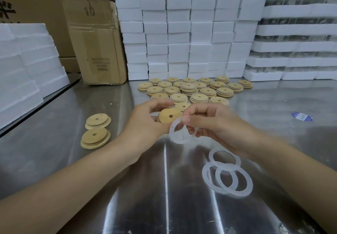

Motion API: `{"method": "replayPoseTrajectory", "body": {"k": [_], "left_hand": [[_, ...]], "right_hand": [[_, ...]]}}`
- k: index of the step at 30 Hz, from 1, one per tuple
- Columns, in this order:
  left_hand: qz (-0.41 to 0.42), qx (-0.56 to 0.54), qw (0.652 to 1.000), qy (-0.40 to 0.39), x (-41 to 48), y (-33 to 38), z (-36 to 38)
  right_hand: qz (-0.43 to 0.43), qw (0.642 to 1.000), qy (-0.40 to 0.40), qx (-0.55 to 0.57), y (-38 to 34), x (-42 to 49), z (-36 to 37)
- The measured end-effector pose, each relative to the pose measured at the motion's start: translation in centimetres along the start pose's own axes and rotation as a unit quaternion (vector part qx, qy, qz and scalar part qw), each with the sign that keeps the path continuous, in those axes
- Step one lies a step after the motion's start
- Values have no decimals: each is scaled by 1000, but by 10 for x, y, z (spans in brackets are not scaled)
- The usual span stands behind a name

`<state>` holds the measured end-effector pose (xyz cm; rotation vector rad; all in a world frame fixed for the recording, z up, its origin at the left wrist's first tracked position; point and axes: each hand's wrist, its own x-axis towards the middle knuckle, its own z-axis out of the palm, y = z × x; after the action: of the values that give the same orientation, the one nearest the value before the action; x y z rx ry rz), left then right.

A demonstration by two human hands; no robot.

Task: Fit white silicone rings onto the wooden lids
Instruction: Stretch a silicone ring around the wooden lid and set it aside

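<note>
My left hand (145, 120) grips a round wooden lid (168, 117) with a centre hole, tilted toward me above the steel table. My right hand (209, 122) pinches a white silicone ring (175, 137) by its upper rim, just below and in front of that lid. Three more silicone rings (228, 175) lie overlapping on the table under my right forearm. Two wooden lids (96, 129) rest flat at the left. Several wooden lids (193, 89) lie spread out behind my hands.
Stacked white foam blocks (182, 33) wall off the back, with foam trays (299, 33) at the right and foam slabs (23, 69) at the left. A cardboard box (94, 42) stands back left. A blue-and-white label (301, 117) lies on the steel table (73, 160) at right.
</note>
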<state>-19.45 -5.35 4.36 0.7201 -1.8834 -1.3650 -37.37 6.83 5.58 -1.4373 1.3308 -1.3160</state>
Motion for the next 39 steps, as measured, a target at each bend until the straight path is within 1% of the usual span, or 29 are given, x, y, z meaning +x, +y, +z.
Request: {"method": "replayPoseTrajectory", "body": {"k": [2, 4, 7, 9, 12, 15, 17, 22, 26, 30, 33, 39], "left_hand": [[-49, -48, 998, -11, -1, -1, 2], [-81, -100, 991, -32, -1, -1, 3], [-105, -175, 978, -42, 0, 1, 5], [-108, -195, 974, -43, -1, 1, 8], [-56, -133, 987, -74, -7, -5, 14], [19, -73, 996, -37, -9, -9, 18], [48, -52, 996, -45, -9, -10, 17], [77, 5, 994, -73, -9, -14, 14], [97, 29, 993, -59, -7, -18, 16], [122, 60, 989, -52, -6, -18, 15], [131, 64, 988, -52, -5, -19, 15], [139, 47, 988, -53, -4, -19, 16]], "right_hand": [[6, 1000, 13, -11, 2, 1, 2], [9, 1000, 28, -8, 4, 2, 2], [7, 999, 54, -4, 6, 2, 3], [3, 998, 62, -9, 7, 2, 4], [0, 997, 70, -24, 10, 2, 5], [-6, 994, 94, -62, 13, 2, 7], [-8, 990, 103, -98, 16, 3, 8], [-10, 990, 100, -103, 18, 3, 5], [-24, 986, 109, -125, 20, 5, 5], [-65, 976, 118, -173, 22, 5, 4], [-80, 970, 126, -192, 22, 6, 3], [-95, 966, 141, -193, 23, 7, 0]]}}
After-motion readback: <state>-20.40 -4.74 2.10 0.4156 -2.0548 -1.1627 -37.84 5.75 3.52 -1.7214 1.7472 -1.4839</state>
